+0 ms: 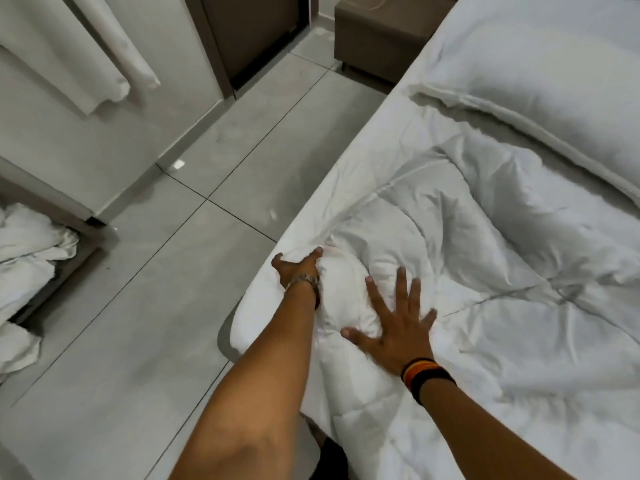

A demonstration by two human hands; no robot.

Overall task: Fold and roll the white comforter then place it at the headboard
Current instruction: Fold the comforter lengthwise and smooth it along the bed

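Note:
The white comforter [491, 271] lies crumpled across the bed, bunched into a thick fold at the bed's left edge. My left hand [298, 268], with a metal watch at the wrist, grips that bunched edge, its fingers dug into the fabric. My right hand [394, 327], a striped band at the wrist, lies flat on the comforter just right of the fold with its fingers spread. A white pillow [540, 98] rests further up the bed, beyond the comforter.
Grey tiled floor [166, 271] runs along the bed's left side. A brown bedside cabinet [377, 36] stands at the far end. Crumpled white linen [27, 258] sits at the left edge. White cloths [100, 53] hang at the top left.

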